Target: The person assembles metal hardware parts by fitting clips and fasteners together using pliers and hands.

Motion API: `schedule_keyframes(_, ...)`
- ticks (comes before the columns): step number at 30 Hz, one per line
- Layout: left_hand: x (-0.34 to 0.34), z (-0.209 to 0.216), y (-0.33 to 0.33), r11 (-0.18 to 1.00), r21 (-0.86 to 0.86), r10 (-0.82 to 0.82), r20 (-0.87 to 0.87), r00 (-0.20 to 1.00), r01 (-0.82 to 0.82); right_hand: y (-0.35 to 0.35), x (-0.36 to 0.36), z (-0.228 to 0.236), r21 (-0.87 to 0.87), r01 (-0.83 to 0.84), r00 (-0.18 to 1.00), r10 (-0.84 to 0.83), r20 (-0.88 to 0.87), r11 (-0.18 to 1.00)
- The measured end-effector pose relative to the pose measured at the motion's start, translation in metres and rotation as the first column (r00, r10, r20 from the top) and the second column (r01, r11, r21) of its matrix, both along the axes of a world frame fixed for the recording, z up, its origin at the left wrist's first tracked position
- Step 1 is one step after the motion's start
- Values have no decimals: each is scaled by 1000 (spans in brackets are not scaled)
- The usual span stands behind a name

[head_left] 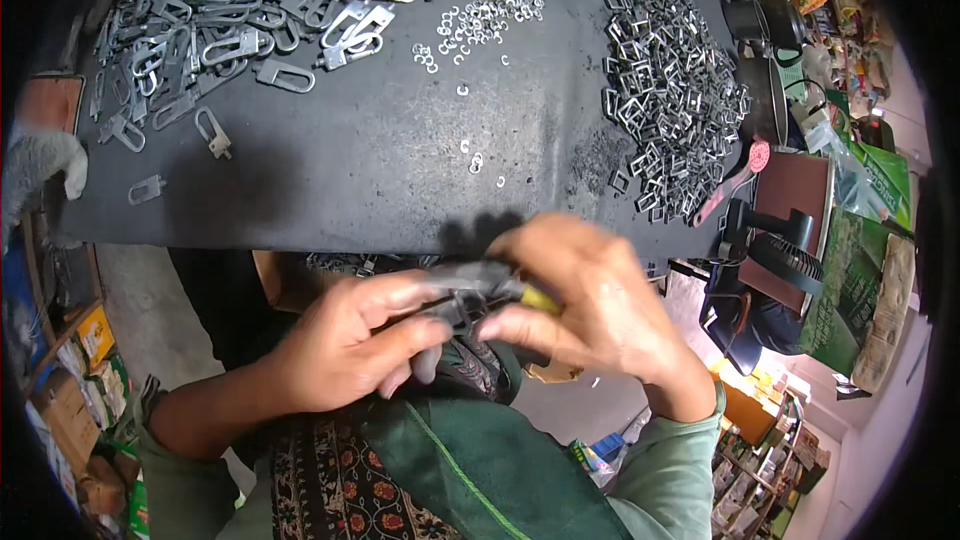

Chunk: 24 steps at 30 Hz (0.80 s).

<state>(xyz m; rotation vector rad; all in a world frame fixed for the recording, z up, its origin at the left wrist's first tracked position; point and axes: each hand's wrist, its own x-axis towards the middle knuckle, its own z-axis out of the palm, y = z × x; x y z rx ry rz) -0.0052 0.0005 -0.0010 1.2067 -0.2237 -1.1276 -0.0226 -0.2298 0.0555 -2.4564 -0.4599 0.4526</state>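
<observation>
Over my lap, just off the table's near edge, my left hand (pixel 350 342) is closed on a dark grey metal piece (pixel 462 308). From the other side my right hand (pixel 605 305) presses against this piece, its fingers curled. A bit of yellow (pixel 540 300), perhaps a tool's handle, shows under the right hand. Motion blur hides its exact kind and the fingertips. Nearest on the table beyond them are a few small C-shaped clips (pixel 475 162).
A heap of elongated metal loops (pixel 240 45) covers the table's far left. More C-clips (pixel 495 20) lie mid-back, rectangular metal frames (pixel 670 90) to the right. A pink perforated spoon (pixel 735 185) and small black fan (pixel 785 260) border the right edge. A grey-white glove (pixel 70 165) rests at left.
</observation>
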Motion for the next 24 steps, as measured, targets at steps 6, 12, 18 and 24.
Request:
schedule_keyframes(6, -7, -13, 20, 988, -156, -48, -343, 938, -7, -17, 21, -16, -559, 153, 884, 140, 445, 815)
schedule_keyframes(12, -6, -12, 21, 991, -132, -27, -246, 969, -5, -27, 33, -7, -597, 214, 867, 131, 481, 773)
schedule_keyframes(18, -5, -14, 15, 995, -99, 15, 130, 991, -2, -29, 43, -11, -635, 193, 888, 141, 437, 748)
schedule_keyframes(24, -5, -23, 18, 989, -145, 10, 114, 993, 7, -30, 53, -10, -644, 132, 926, 138, 351, 753)
